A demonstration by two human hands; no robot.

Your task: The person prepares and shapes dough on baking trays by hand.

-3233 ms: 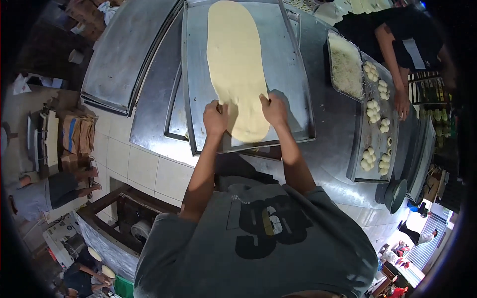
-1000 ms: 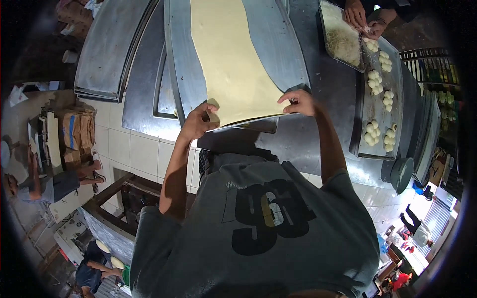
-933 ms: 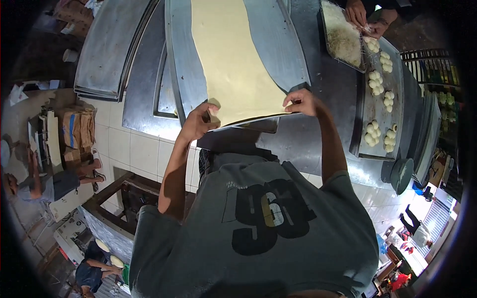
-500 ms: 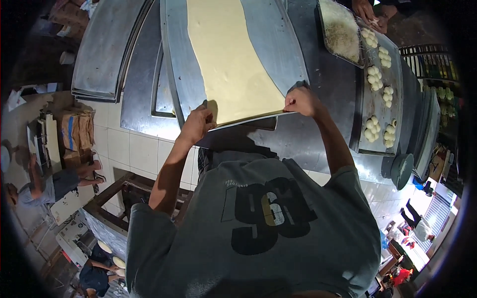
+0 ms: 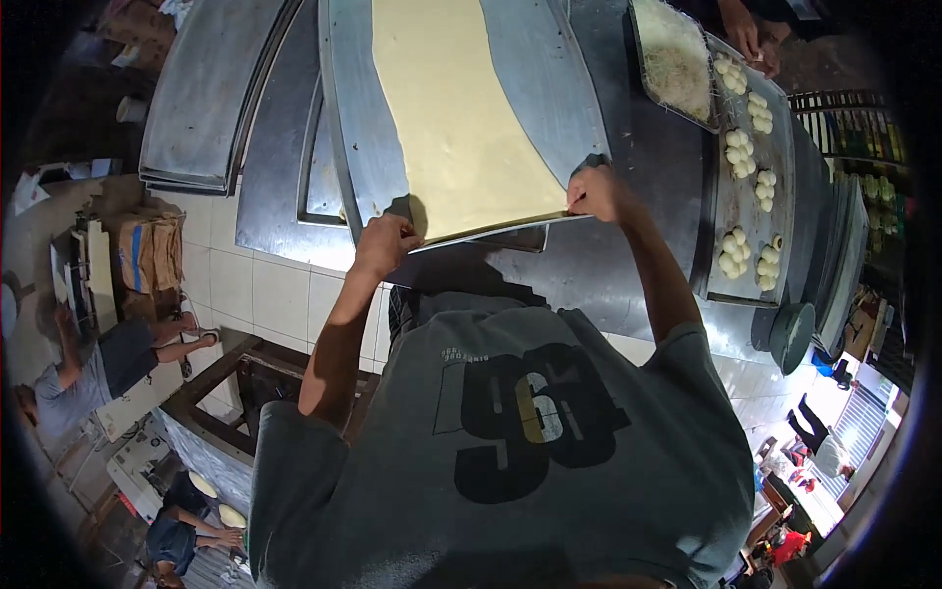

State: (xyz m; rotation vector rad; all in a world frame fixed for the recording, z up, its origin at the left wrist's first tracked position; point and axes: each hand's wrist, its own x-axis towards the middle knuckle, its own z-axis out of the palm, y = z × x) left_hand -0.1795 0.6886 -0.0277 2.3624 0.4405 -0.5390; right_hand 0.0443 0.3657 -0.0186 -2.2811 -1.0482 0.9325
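"Outward — my left hand (image 5: 386,245) and right hand (image 5: 599,194) have shifted to the near corners of the dough (image 5: 446,128), widening it."
"Why so far apart?"
"Probably to keep that edge taut. Each pinches a corner, dough lying along the tray (image 5: 540,59) — whether I'm gripping metal too, can't tell."

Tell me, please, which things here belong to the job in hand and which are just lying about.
In the job: left hand, right hand, dough sheet, tray beneath it.

Seemingly apart from it: stacked trays, tub, dough balls near another person's hands.
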